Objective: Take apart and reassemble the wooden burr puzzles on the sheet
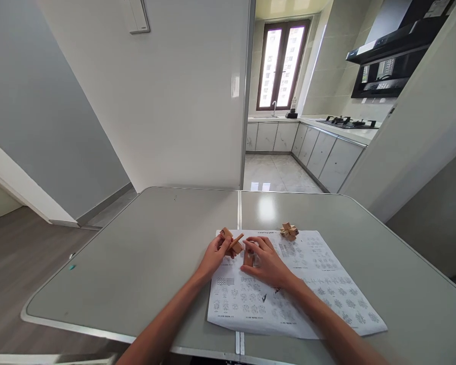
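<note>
Several small wooden puzzle pieces (236, 247), set crosswise against each other, are gripped in my left hand (215, 253) above the paper. Close to its right, my right hand (268, 263) has thumb and fingers curled around one wooden puzzle block (248, 257). The two hands are a small gap apart. Beneath both lies a white instruction sheet (247, 317) printed with rows of small diagrams. An interlocked wooden puzzle (289, 231) rests on the sheet's far edge, beyond my right hand.
The grey folding table (137, 274) has a metal seam down its middle. A small teal bit (72, 266) lies near its left edge. Past the table stand a white wall (182, 101) and a doorway to a kitchen with a counter (307, 121) and gas hob (349, 123).
</note>
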A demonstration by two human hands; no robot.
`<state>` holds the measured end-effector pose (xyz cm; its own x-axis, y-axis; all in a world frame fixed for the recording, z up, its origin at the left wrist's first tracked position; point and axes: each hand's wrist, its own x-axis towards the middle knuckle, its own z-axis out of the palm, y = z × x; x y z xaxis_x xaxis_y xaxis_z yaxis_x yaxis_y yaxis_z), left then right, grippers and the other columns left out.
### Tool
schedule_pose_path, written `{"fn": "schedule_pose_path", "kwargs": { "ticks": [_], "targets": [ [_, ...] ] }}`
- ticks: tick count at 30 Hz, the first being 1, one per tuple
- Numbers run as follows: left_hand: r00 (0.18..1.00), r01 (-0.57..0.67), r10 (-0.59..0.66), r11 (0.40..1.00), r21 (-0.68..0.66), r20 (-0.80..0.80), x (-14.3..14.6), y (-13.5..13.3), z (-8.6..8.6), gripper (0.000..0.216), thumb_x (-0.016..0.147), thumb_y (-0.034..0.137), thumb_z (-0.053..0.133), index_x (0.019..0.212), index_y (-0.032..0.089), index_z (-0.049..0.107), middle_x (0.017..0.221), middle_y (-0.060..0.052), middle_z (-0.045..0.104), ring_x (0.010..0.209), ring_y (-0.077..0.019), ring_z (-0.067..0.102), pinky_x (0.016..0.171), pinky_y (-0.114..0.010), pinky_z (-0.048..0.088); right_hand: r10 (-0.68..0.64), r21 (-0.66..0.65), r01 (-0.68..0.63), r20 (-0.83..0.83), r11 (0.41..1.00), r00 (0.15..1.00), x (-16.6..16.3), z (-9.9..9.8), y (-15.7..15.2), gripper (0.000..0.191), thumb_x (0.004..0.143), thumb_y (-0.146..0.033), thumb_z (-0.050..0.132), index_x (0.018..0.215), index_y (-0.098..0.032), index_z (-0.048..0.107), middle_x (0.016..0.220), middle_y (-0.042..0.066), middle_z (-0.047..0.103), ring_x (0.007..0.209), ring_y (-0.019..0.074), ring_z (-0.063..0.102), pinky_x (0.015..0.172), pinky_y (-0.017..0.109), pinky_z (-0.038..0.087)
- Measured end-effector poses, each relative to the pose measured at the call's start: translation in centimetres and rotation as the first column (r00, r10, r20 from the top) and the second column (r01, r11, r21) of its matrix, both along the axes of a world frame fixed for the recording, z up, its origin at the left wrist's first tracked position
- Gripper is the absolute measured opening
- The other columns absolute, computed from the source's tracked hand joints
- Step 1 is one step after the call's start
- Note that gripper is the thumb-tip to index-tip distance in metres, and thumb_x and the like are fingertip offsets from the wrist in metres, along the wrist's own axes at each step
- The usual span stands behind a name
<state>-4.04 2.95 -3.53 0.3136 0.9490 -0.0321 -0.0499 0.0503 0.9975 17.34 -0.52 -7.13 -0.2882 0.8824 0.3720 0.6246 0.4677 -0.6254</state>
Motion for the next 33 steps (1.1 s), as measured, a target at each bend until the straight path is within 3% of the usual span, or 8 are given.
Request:
{"fn": "schedule_pose_path", "kwargs": {
  "ticks": [4,6,8,14,21,28,30,33],
  "targets": [
    [0.992,0.099,-0.092,0.992,-0.082,0.086,0.2,-0.7,0.3,0.050,0.085,0.059,0.074,0.107,0.016,0.063,0.102,-0.009,0.075,0.088,-0.0235,0.074,0.092,-0.042,0.057,-0.035,-0.017,0.033,-0.134,0.999,0.990,-0.4,0.1,-0.3,0.110,0.077,-0.041,0.085,0.163,-0.035,0.016,0.160,0.012,0.035,0.146,0.0360,0.035,0.116,0.057,0.041],
    [0.981,0.154,-0.140,0.983,-0.099,0.137,0.4,-1.0,0.2,0.051,0.085,0.057,0.076,0.113,0.016,0.063,0.110,-0.011,0.075,0.096,-0.0258,0.075,0.099,-0.046,0.055,-0.013,0.015,0.016,-0.175,1.000,0.984,-0.9,0.3,-0.6,0.117,0.075,-0.040,0.086,0.163,-0.035,0.009,0.165,0.012,0.026,0.149,0.0361,0.032,0.117,0.056,0.040],
    [0.969,0.190,-0.170,0.976,-0.103,0.178,0.6,-1.2,0.0,0.052,0.084,0.057,0.077,0.114,0.016,0.063,0.115,-0.012,0.075,0.105,-0.0279,0.073,0.103,-0.047,0.053,0.014,0.059,-0.003,-0.181,0.998,0.983,-1.4,0.5,-0.8,0.114,0.076,-0.037,0.085,0.162,-0.036,0.011,0.165,0.011,0.025,0.150,0.0359,0.031,0.118,0.055,0.040],
    [0.944,0.232,-0.198,0.967,-0.106,0.264,1.1,-1.3,-0.4,0.045,0.092,0.058,0.067,0.101,0.015,0.065,0.117,-0.015,0.074,0.113,-0.0299,0.070,0.102,-0.044,0.053,0.004,0.111,0.018,-0.192,0.994,0.981,-2.1,1.0,-1.2,0.089,0.079,-0.025,0.077,0.154,-0.032,0.030,0.150,0.012,0.047,0.139,0.0328,0.047,0.115,0.049,0.044],
    [0.944,0.159,-0.137,0.986,-0.048,0.299,1.0,-0.9,-0.2,0.039,0.097,0.051,0.064,0.108,0.013,0.066,0.123,-0.015,0.072,0.117,-0.0290,0.069,0.112,-0.048,0.047,-0.007,0.127,0.031,-0.188,0.991,0.982,-1.5,1.7,-1.3,0.086,0.078,-0.027,0.075,0.153,-0.030,0.032,0.148,0.012,0.048,0.137,0.0339,0.049,0.111,0.052,0.047],
    [0.931,-0.094,0.131,0.988,-0.123,0.340,0.1,0.8,-0.4,0.046,0.083,0.057,0.077,0.090,0.016,0.058,0.098,-0.009,0.074,0.100,-0.0243,0.074,0.099,-0.041,0.057,-0.058,0.086,0.080,-0.228,0.993,0.972,0.0,1.6,-0.5,0.089,0.077,-0.029,0.076,0.155,-0.028,0.032,0.145,0.013,0.050,0.117,0.0312,0.059,0.100,0.049,0.054],
    [0.949,-0.164,0.191,0.979,-0.123,0.250,-0.1,1.1,-0.4,0.047,0.084,0.060,0.074,0.091,0.017,0.055,0.090,-0.008,0.074,0.086,-0.0226,0.076,0.085,-0.038,0.061,-0.077,0.040,0.087,-0.210,0.995,0.975,0.6,1.3,-0.1,0.090,0.079,-0.032,0.076,0.157,-0.029,0.031,0.143,0.012,0.051,0.118,0.0309,0.059,0.099,0.047,0.055],
    [0.983,-0.174,0.174,0.985,-0.006,0.053,-0.1,0.8,-0.5,0.049,0.088,0.063,0.066,0.099,0.019,0.050,0.074,-0.002,0.070,0.060,-0.0188,0.071,0.060,-0.031,0.057,-0.103,-0.034,0.099,-0.165,0.995,0.981,1.0,0.8,0.3,0.087,0.081,-0.035,0.075,0.158,-0.030,0.032,0.140,0.012,0.052,0.120,0.0305,0.059,0.095,0.045,0.056]
  ]
}}
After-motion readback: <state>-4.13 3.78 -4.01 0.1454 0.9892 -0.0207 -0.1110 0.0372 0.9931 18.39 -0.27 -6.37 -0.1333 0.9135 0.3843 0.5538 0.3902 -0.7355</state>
